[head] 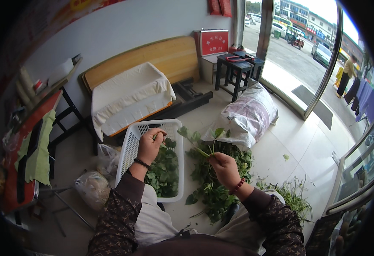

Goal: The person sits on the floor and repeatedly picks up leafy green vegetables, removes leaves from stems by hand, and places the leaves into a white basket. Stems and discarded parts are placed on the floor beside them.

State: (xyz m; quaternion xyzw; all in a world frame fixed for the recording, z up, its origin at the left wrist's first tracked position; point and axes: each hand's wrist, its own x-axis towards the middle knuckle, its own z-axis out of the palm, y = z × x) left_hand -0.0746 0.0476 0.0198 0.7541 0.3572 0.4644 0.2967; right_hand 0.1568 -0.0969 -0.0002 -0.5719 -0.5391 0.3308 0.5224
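Over the far part of a white plastic basket (pixel 181 160), my left hand (pixel 151 144) is closed on a bit of green leaf or stem, mostly hidden by the fingers. Dark green leaves (pixel 163 172) lie in the basket. To the right, my right hand (pixel 224 168) pinches a leafy green stem (pixel 203 152) between thumb and fingers. Below that hand a big heap of leafy vines (pixel 214 195) rests on the tiled floor. A looser pile of thin green stems (pixel 297 198) lies right of my knee.
A white woven sack (pixel 251 112) lies behind the heap. Plastic bags (pixel 92 188) stand left of the basket. Beyond are a cloth-covered box (pixel 132 92), dark stools (pixel 238 65) and a red case (pixel 213 42). A glass door (pixel 302 57) opens to the street, where a person (pixel 347 75) stands.
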